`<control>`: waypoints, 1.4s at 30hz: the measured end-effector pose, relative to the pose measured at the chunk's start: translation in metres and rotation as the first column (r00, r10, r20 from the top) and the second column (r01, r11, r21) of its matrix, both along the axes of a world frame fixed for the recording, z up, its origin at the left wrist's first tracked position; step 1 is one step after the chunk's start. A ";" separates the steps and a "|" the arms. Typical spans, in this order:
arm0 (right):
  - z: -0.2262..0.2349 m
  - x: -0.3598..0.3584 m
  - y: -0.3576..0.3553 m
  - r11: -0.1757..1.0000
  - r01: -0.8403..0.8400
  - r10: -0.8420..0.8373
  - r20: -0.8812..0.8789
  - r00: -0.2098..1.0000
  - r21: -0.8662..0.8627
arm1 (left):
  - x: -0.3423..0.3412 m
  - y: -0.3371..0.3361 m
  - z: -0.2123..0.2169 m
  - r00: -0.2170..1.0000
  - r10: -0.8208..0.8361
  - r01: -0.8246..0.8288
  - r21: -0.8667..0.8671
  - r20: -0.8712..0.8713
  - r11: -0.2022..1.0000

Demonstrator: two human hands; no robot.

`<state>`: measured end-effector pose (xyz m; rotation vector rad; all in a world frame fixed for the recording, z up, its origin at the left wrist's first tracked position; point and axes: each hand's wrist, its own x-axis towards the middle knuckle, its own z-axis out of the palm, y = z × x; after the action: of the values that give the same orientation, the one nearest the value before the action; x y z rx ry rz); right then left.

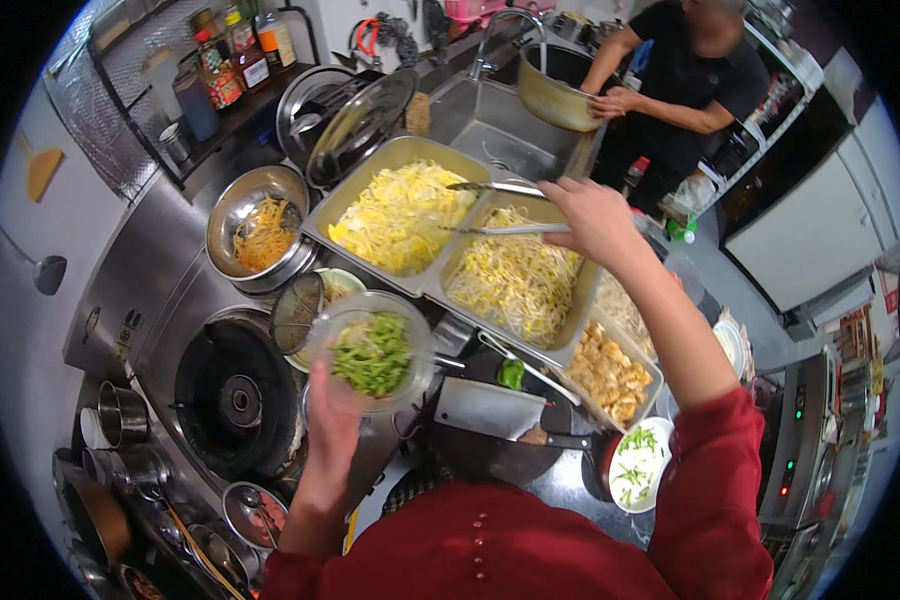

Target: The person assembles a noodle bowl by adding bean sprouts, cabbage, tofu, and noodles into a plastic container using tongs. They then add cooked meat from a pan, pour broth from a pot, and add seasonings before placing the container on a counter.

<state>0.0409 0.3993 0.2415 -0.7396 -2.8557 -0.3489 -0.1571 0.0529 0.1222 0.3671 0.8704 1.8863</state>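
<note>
My left hand grips a clear plastic bowl holding chopped green vegetables and some paler bits. My right hand is closed around metal tongs, whose two arms stand apart over two deep metal trays. Whether anything is between the tips is too blurred to tell. The left tray holds yellow strips mixed with pale shreds. In the right tray lie bean sprouts. Below the trays, a cleaver rests on a dark round board.
A wok burner is at left, below a metal bowl of orange shreds. Browned chunks fill a tray at right, beside a white bowl. At the sink, another person holds a large pot under running water.
</note>
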 end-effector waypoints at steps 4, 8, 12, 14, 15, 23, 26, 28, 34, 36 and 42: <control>-0.053 -0.129 0.059 0.982 0.035 -0.081 0.248 0.965 0.185 | -0.046 -0.011 -0.002 0.962 0.272 -0.271 -0.058 0.006 0.961; -0.105 -0.197 0.084 0.958 0.080 -0.164 0.297 0.941 0.276 | -0.077 -0.010 -0.012 0.920 0.391 -0.388 -0.095 0.010 0.917; -0.111 -0.193 0.098 0.984 0.086 -0.130 0.298 0.946 0.155 | -0.092 0.001 -0.011 0.925 0.379 -0.377 -0.081 0.014 0.923; -0.102 -0.175 0.098 0.993 0.072 -0.098 0.294 0.951 0.097 | -0.101 0.013 -0.007 0.940 0.342 -0.341 -0.029 0.005 0.939; -0.097 -0.165 0.095 0.994 0.087 -0.104 0.281 0.954 0.072 | -0.106 0.022 -0.005 0.938 0.347 -0.347 -0.050 -0.018 0.936; -0.075 -0.117 0.072 0.987 0.156 -0.149 0.175 0.973 -0.030 | -0.126 0.084 0.001 0.952 0.295 -0.298 -0.029 -0.081 0.954; -0.068 -0.107 0.068 0.980 0.175 -0.165 0.108 0.980 -0.091 | -0.126 0.096 0.002 0.969 0.233 -0.233 0.007 -0.085 0.972; -0.058 -0.101 0.062 0.974 0.189 -0.175 0.114 0.978 -0.124 | -0.127 0.101 0.003 0.971 0.224 -0.227 -0.036 -0.086 0.973; -0.010 -0.077 0.044 0.966 0.147 -0.175 -0.121 0.977 -0.214 | -0.137 0.127 -0.004 0.954 0.258 -0.272 -0.079 -0.153 0.959; 0.009 -0.070 0.039 0.964 0.113 -0.162 -0.193 0.968 -0.241 | -0.138 0.140 -0.006 0.953 0.255 -0.271 -0.088 -0.163 0.958; 0.075 -0.058 0.008 0.900 0.008 -0.198 -0.391 0.899 -0.437 | -0.131 0.175 -0.015 0.962 0.251 -0.266 -0.149 -0.108 0.953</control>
<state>-0.0167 0.4077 0.3166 -0.9128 -2.4845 0.4033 -0.2878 0.2281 0.1074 0.2464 1.1709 2.0322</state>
